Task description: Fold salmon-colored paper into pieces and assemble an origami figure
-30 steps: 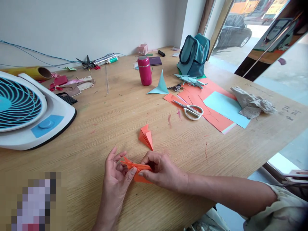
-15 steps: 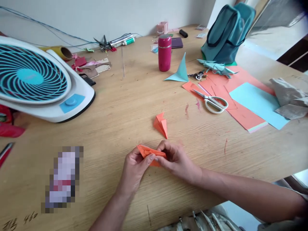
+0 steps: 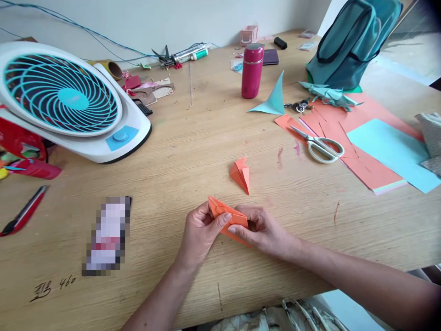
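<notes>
Between my two hands is a piece of folded orange paper (image 3: 220, 209), held just above the table near its front edge. My left hand (image 3: 201, 232) pinches its left side, thumb across the front face. My right hand (image 3: 263, 232) grips the right end with its thumb in front and the fingers bent behind, partly hidden by the paper. Just beyond my hands a second folded orange paper piece (image 3: 240, 175) lies on the wooden table (image 3: 179, 151), touched by neither hand.
White-handled scissors (image 3: 325, 149) rest on orange sheets (image 3: 370, 172) at right, beside a blue sheet (image 3: 389, 147). Behind stand a magenta bottle (image 3: 252, 73), a folded teal paper (image 3: 272, 101) and a teal bag (image 3: 344, 50). A fan (image 3: 132, 140), red cutter (image 3: 29, 207) and pixelated object (image 3: 108, 234) are at left.
The view has swung left, so the table's things appear farther right. The orange paper in my hands is tilted more, showing more of its front face. Both hands keep hold of it.
</notes>
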`<state>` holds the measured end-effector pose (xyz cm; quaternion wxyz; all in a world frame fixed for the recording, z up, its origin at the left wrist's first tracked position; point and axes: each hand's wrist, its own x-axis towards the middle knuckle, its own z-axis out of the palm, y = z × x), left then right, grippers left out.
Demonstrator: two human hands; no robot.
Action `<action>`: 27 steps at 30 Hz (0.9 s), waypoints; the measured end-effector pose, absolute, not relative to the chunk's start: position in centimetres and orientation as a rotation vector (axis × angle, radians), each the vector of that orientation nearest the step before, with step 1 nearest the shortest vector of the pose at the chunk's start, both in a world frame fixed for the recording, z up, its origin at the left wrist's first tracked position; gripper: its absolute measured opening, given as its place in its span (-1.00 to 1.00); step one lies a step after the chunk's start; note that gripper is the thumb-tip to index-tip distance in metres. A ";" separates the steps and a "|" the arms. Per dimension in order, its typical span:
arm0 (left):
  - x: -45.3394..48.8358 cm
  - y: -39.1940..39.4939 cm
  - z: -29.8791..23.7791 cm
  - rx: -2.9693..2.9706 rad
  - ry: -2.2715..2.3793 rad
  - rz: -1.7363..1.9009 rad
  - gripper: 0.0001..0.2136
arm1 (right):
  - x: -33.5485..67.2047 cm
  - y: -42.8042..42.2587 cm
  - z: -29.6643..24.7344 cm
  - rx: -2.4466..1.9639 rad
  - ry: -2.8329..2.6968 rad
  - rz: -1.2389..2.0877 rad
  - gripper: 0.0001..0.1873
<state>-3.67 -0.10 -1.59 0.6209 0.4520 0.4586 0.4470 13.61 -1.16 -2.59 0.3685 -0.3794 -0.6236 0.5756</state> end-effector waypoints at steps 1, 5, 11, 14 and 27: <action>-3.7 -0.1 -1.5 1.051 1.047 1.022 -0.73 | 13.7 -1.1 -2.6 -0.980 -1.599 1.481 -0.52; -3.8 -0.2 -1.5 1.049 1.039 0.975 -0.77 | 13.9 -1.1 -2.7 -0.998 -1.635 1.477 -0.57; -3.6 -0.2 -1.6 1.001 1.058 0.967 -0.71 | 13.8 -1.2 -2.9 -1.002 -1.588 1.551 -0.64; -3.5 -0.3 -1.4 1.001 1.110 0.971 -0.66 | 13.8 -1.1 -2.8 -1.010 -1.586 1.576 -0.68; -3.5 -0.4 -1.8 1.059 1.109 0.966 -0.67 | 13.7 -1.2 -2.9 -1.032 -1.591 1.499 -0.58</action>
